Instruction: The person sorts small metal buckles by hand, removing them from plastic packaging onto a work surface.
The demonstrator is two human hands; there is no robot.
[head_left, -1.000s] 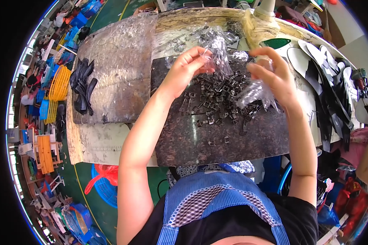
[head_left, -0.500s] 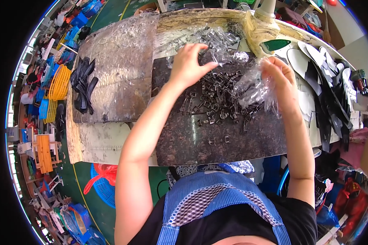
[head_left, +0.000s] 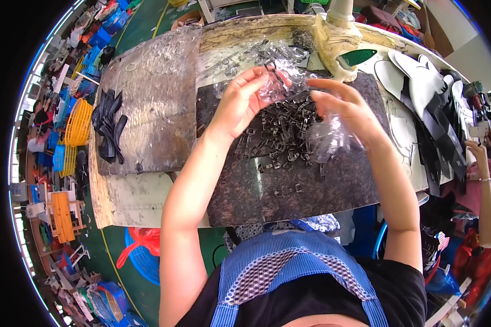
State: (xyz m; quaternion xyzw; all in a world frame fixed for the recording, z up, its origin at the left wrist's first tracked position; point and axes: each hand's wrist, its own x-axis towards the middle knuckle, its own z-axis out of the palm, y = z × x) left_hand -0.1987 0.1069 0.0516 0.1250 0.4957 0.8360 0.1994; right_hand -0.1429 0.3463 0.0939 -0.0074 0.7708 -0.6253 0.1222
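The left hand (head_left: 244, 101) pinches a crumpled clear plastic bag (head_left: 278, 87) between thumb and fingertips, above the far part of a dark speckled slab (head_left: 311, 191) that lies on the desk (head_left: 142, 199). The bag is bunched, so no clear long axis shows; its loose film trails away from the person toward more clear wrapping at the desk's far edge. The right hand (head_left: 343, 106) hovers just beside it, fingers spread and lightly curled, thumb toward the left hand; more clear film (head_left: 333, 139) hangs under its palm, though whether the hand grips it cannot be told. Below both hands a heap of small dark metal buckles (head_left: 281, 139) spreads over the slab, pointing every way; single pieces are too small to make out. A bundle of black straps (head_left: 108, 128) lies well apart on the left. White and black sole-shaped pieces (head_left: 420, 92) lie at the right, partly cut off by the rim.
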